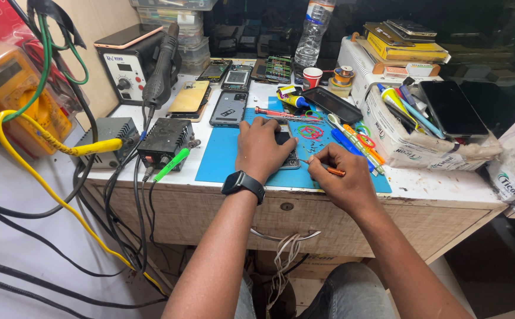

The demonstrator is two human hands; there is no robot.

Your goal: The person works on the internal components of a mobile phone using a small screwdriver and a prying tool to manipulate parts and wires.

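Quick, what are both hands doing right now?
Left hand: spread flat, pressing down on the phone.
Right hand: closed, fingers pinching a small orange-handled screwdriver.

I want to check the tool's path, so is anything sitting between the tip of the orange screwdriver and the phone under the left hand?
Nothing visible. The right hand holds the orange screwdriver with its tip at the edge of the opened phone, which the left hand presses onto the blue mat. The rubber bands lie behind it.

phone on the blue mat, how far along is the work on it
Done: the phone lies opened on the blue mat. In hand: the left hand pins it down while the right hand works a small orange-handled screwdriver at its edge. Left: nothing is closed up yet, and loose rubber bands lie beside it.
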